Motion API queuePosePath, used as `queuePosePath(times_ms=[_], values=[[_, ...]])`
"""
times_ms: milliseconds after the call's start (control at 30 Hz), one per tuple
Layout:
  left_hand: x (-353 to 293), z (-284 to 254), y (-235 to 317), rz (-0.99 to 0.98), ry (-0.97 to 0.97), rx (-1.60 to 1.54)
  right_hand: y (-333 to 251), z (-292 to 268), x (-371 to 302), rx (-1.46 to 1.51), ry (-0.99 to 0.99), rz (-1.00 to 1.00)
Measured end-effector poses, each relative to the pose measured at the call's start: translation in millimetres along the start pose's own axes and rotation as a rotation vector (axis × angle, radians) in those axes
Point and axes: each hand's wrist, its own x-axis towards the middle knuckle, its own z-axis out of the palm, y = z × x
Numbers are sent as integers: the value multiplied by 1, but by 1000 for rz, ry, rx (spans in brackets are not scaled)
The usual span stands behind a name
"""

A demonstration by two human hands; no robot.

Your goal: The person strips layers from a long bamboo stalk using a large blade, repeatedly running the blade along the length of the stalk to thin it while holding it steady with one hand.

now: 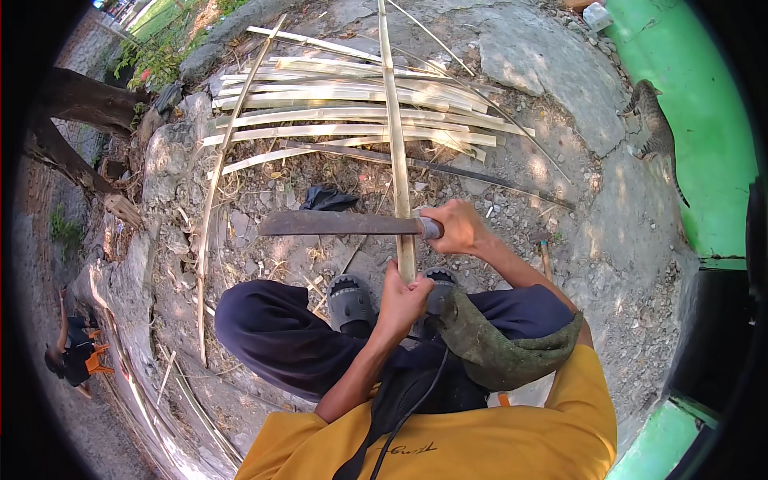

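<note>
My left hand [402,298] grips the near end of a long pale bamboo strip [395,136] that runs straight away from me over the ground. My right hand [456,226] is closed on the handle of a broad dark machete [336,223]. Its blade lies crosswise to the left, against the strip just above my left hand. I am squatting, with grey sandals [350,302] under the strip and a green cloth [500,346] over my right knee.
A pile of split bamboo strips [352,112] lies ahead on stony ground. A cat [652,124] stands by a green wall [704,120] at right. A person [72,352] crouches far left. Loose strips [210,208] curve along the left.
</note>
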Motion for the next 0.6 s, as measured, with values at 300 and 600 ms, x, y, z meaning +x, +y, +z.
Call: queuePosePath(times_ms=[300,600], values=[[-10,-5,-1,4,17,33,4,-4,15,-40,-1,96],[-18,-3,14,-2,-27,-54,20,0,36,-63,55,61]])
